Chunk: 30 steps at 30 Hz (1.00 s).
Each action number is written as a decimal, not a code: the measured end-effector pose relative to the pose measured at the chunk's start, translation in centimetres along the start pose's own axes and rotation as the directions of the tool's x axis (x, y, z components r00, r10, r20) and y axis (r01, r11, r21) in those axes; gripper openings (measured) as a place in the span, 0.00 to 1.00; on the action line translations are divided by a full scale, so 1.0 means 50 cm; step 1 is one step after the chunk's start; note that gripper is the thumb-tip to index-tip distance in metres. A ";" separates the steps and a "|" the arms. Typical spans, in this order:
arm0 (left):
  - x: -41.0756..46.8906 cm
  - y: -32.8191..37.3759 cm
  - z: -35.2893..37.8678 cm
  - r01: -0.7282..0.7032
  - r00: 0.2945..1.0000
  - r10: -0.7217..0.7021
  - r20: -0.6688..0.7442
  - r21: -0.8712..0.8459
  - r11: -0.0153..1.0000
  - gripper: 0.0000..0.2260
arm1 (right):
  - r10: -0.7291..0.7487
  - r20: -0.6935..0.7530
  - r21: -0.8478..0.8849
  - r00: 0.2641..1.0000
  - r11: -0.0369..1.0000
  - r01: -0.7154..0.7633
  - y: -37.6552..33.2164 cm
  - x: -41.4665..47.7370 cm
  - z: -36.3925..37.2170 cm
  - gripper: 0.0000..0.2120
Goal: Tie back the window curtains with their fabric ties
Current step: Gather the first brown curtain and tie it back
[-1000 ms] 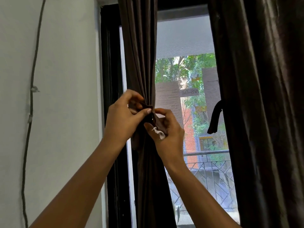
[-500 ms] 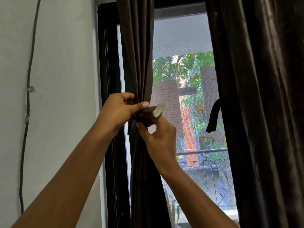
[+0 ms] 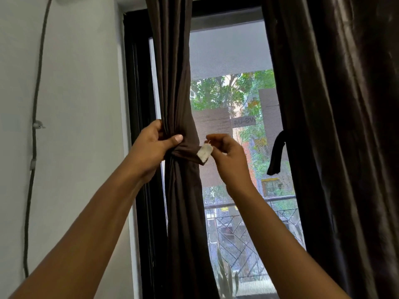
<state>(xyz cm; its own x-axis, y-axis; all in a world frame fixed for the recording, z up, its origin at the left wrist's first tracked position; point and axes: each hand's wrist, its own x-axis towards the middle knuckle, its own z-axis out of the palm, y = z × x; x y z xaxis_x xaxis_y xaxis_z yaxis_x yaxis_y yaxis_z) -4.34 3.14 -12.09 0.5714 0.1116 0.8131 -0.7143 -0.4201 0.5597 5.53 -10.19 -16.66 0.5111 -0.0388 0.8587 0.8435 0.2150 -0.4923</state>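
The left dark brown curtain (image 3: 172,72) hangs gathered into a narrow bunch in front of the window. A matching fabric tie (image 3: 187,152) wraps around it at mid height, its free end carrying a white patch (image 3: 204,153). My left hand (image 3: 151,149) grips the bunched curtain and the tie, thumb pressed across the front. My right hand (image 3: 228,156) pinches a thin white thread at the top of the white patch. The right curtain (image 3: 336,126) hangs wide and loose. Its own dark tie (image 3: 276,154) dangles free at its inner edge.
The black window frame (image 3: 138,104) stands just left of the gathered curtain, beside a white wall with a cable (image 3: 34,134) running down it. A grey roller blind (image 3: 228,52) covers the upper pane. A balcony railing (image 3: 248,221) and a plant (image 3: 224,277) show behind the glass.
The tie's end with the white patch has swung out to the right of the curtain. My right hand moved right and now pinches only its thread. My left hand keeps holding the bunch.
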 end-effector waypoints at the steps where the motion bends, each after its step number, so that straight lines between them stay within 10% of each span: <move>1: 0.000 -0.002 0.001 0.018 1.000 -0.016 0.023 -0.055 0.998 0.13 | 0.031 0.074 0.010 0.997 0.999 -0.031 -0.003 0.009 0.003 0.10; 7: 0.008 -0.017 -0.009 0.065 0.997 -0.056 0.061 -0.148 0.987 0.15 | 0.219 0.511 0.036 0.831 0.961 -0.276 -0.026 0.031 0.007 0.12; 19: -0.002 -0.064 0.017 -0.154 0.930 0.274 -0.244 0.420 0.894 0.17 | -0.079 0.221 -0.407 0.972 0.898 0.165 -0.054 -0.003 -0.037 0.03; 23: -0.024 -0.094 0.042 -0.321 0.787 0.586 -0.194 0.682 0.657 0.27 | -0.214 0.240 -0.414 0.947 0.859 0.300 -0.064 -0.036 -0.021 0.08; 30: -0.026 -0.128 0.017 -0.484 0.620 0.774 0.126 0.839 0.251 0.13 | -0.116 0.242 -0.235 0.963 0.956 0.174 -0.057 -0.034 -0.028 0.05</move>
<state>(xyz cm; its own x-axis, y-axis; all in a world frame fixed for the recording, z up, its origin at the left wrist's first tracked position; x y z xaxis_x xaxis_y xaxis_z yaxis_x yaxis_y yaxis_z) -0.14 4.91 -16.87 -0.1475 -0.3695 0.9175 -0.1169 -0.9146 -0.3871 2.48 -12.12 -16.94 0.3545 0.1737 0.9188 0.9345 -0.0305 -0.3548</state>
